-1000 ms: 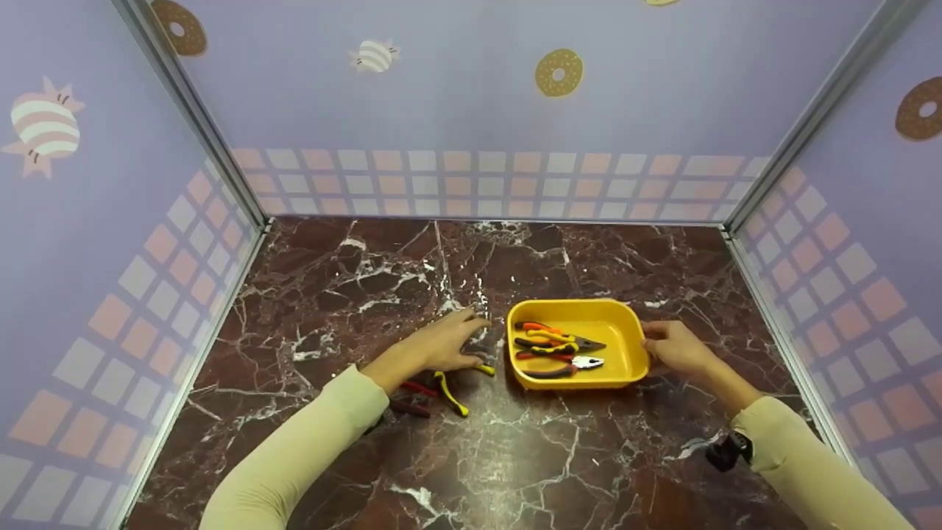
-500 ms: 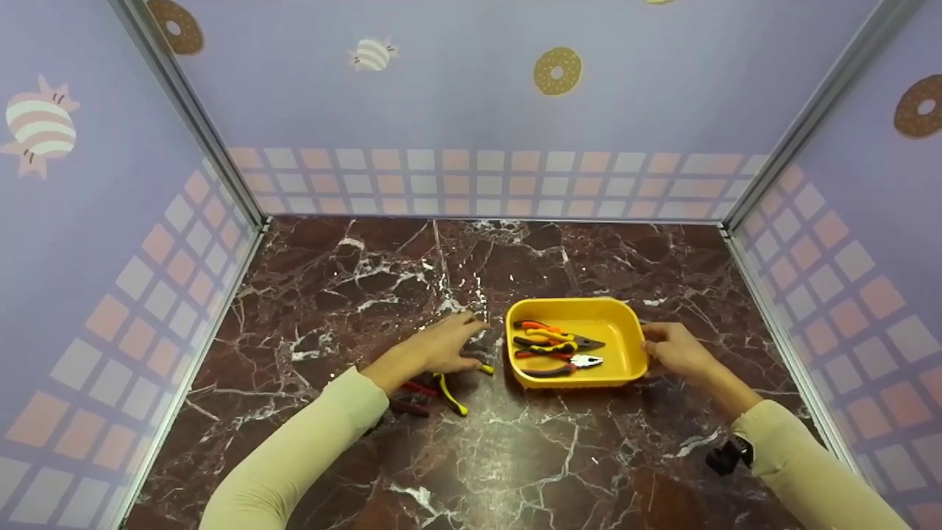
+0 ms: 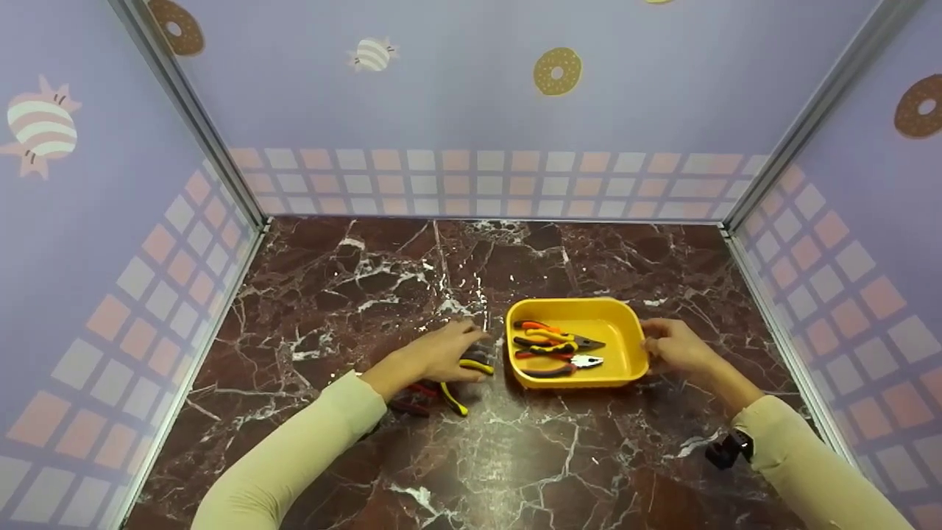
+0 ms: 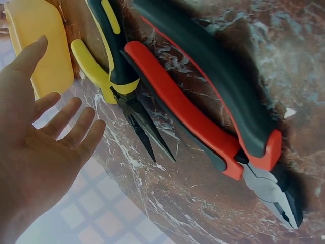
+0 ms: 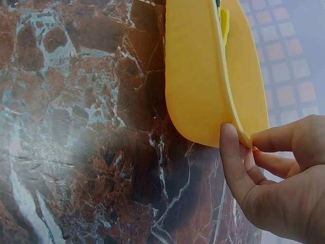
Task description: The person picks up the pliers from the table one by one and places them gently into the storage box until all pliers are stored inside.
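Note:
My left hand (image 3: pixel 445 353) hovers by the loose pliers left of the yellow bin (image 3: pixel 625 342). Its fingers are spread and hold nothing in the left wrist view. Beside the fingertips lie long-nose pliers (image 4: pixel 126 86) with yellow and black handles. Larger combination pliers (image 4: pixel 183 109) with red and black handles rest next to them on the marble surface. With thumb and fingers, my right hand (image 5: pixel 284 178) pinches the rim at the bin's right end. Inside the bin are long-nose pliers (image 3: pixel 586 343) with dark jaws and combination pliers (image 3: pixel 587 361) with silver jaws.
A dark red marble tabletop (image 3: pixel 515 456) spreads under everything. Lilac patterned panels (image 3: pixel 456 96) enclose it at the back and both sides, with metal strips (image 3: pixel 486 218) along the edges. A black device (image 3: pixel 728 450) is strapped at my right wrist.
My left hand has shifted slightly, and more of the yellow and black handle shows past its fingers. The right hand and the bin have stayed in place.

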A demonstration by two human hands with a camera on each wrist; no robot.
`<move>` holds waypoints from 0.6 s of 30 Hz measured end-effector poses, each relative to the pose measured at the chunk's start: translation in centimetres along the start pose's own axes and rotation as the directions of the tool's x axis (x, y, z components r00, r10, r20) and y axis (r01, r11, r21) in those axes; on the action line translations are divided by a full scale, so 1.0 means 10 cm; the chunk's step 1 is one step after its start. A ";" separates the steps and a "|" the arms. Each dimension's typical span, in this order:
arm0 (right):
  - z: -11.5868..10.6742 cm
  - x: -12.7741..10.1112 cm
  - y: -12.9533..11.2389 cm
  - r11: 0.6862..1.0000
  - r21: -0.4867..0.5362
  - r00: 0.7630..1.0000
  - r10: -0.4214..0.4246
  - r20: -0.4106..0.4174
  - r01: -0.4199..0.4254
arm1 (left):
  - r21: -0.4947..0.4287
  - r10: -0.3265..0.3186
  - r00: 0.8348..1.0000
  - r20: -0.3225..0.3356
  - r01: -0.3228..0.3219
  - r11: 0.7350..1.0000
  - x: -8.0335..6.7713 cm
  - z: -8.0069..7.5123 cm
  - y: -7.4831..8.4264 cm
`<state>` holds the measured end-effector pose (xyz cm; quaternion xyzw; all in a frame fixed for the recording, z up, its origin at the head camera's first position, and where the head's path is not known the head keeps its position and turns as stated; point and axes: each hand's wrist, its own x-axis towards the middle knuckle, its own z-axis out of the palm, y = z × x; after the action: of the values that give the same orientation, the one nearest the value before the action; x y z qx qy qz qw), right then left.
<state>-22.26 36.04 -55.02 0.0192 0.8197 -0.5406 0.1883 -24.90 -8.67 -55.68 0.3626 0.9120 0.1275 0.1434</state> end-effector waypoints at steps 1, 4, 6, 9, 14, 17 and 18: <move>0.00 0.01 -0.01 1.000 -0.002 1.000 0.000 0.001 0.000 | -0.004 -0.003 1.000 0.001 0.003 1.000 -0.01 0.00 0.00; 0.01 0.01 -0.01 1.000 -0.024 1.000 0.001 -0.010 -0.001 | -0.011 -0.005 1.000 0.003 0.005 1.000 -0.05 0.00 -0.01; 0.02 0.00 0.00 0.999 -0.043 1.000 -0.009 -0.016 0.009 | -0.008 -0.002 1.000 0.004 0.002 1.000 -0.07 0.00 -0.02; 0.04 -0.02 0.00 0.998 -0.069 0.999 -0.016 -0.028 0.014 | 0.004 0.004 1.000 0.002 -0.004 1.000 -0.09 0.02 -0.03; 0.06 -0.06 0.01 0.996 -0.087 0.999 -0.017 -0.038 0.014 | 0.002 -0.003 1.000 0.018 0.003 1.000 -0.11 0.06 -0.04; 0.06 -0.07 0.02 0.996 -0.086 0.999 -0.029 -0.037 0.025 | 0.001 -0.013 0.999 0.033 0.013 1.000 -0.13 0.09 -0.04; 0.06 -0.07 0.03 0.996 -0.083 0.999 -0.033 -0.036 0.030 | 0.002 -0.015 0.999 0.037 0.015 1.000 -0.13 0.10 -0.05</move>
<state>-21.38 35.70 -55.23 0.0088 0.8449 -0.5088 0.1651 -23.88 -9.80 -56.56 0.3581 0.9120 0.1188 0.1608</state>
